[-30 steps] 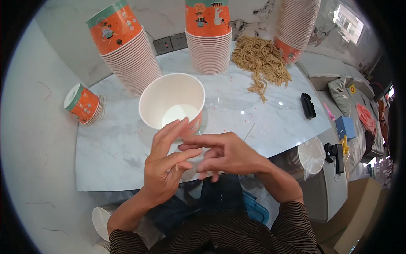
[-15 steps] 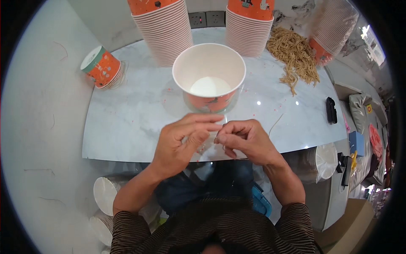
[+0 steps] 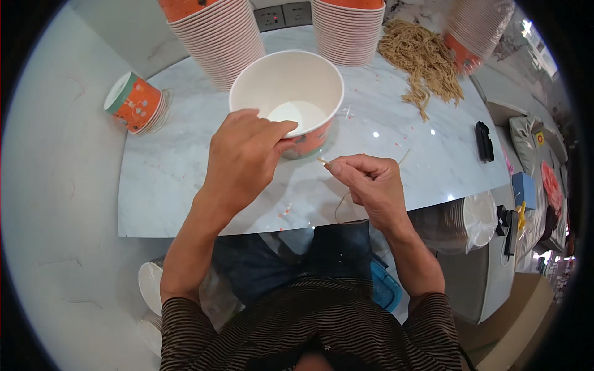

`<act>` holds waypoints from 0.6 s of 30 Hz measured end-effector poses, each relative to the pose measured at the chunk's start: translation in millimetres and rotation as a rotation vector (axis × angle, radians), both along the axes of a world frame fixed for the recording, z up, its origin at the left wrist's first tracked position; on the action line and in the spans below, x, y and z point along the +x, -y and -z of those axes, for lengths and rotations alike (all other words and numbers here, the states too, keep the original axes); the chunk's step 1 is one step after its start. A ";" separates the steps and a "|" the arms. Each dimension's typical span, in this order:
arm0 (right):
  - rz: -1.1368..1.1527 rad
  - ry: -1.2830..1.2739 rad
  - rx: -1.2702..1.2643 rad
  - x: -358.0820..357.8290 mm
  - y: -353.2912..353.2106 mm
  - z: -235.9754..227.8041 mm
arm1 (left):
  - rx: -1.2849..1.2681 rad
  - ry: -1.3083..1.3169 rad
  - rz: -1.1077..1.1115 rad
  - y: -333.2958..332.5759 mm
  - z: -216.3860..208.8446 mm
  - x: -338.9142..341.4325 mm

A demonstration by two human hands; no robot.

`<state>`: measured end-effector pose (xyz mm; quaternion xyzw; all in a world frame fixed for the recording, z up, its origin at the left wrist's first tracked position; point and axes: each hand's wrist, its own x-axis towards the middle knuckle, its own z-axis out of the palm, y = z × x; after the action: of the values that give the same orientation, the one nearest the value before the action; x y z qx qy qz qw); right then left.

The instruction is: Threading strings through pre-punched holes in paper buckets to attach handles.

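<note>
A large paper tub [image 3: 312,141], white inside and orange outside with a printed pattern, stands slightly tilted on the marble-look table [image 3: 185,179]. My left hand [image 3: 241,154] grips its near left rim, thumb outside and fingers over the edge. Just right of the tub, my right hand [image 3: 374,182] pinches a thin tan cord [image 3: 322,161] between thumb and forefinger. A short end pokes out past the fingertips, and a longer tail hangs below the hand in a curve.
Tall stacks of tubs [image 3: 216,43] rise behind, with another stack [image 3: 346,34] beside them. A heap of tan cords [image 3: 421,59] lies back right, near a plastic-wrapped stack [image 3: 476,31]. Smaller cups [image 3: 139,105] lie at left. A black case [image 3: 484,141] sits near the right edge.
My left hand has moved up from beside the right hand and taken hold of the tub's rim. The tub now leans slightly. The cord's end shows at my right fingertips.
</note>
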<state>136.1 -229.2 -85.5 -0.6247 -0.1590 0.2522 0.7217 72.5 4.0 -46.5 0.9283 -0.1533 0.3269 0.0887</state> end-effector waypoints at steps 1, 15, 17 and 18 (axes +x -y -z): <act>0.050 0.076 0.009 -0.8 -1.6 0.4 | 0.001 -0.004 0.006 4.2 -0.5 -3.5; 0.342 0.609 -0.070 -2.7 -14.7 16.1 | -0.264 -0.230 -0.162 36.6 -11.5 -20.5; 0.350 0.640 -0.080 -2.1 -14.7 15.7 | -0.282 -0.237 -0.163 38.0 -11.6 -20.9; 0.349 0.655 -0.089 -2.3 -14.6 13.9 | -0.300 -0.243 -0.167 38.5 -11.8 -21.1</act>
<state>133.9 -214.7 -99.4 -0.7209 -0.2614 -0.0812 0.6367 51.4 -34.5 -34.7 0.9468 -0.0135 0.2380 0.2163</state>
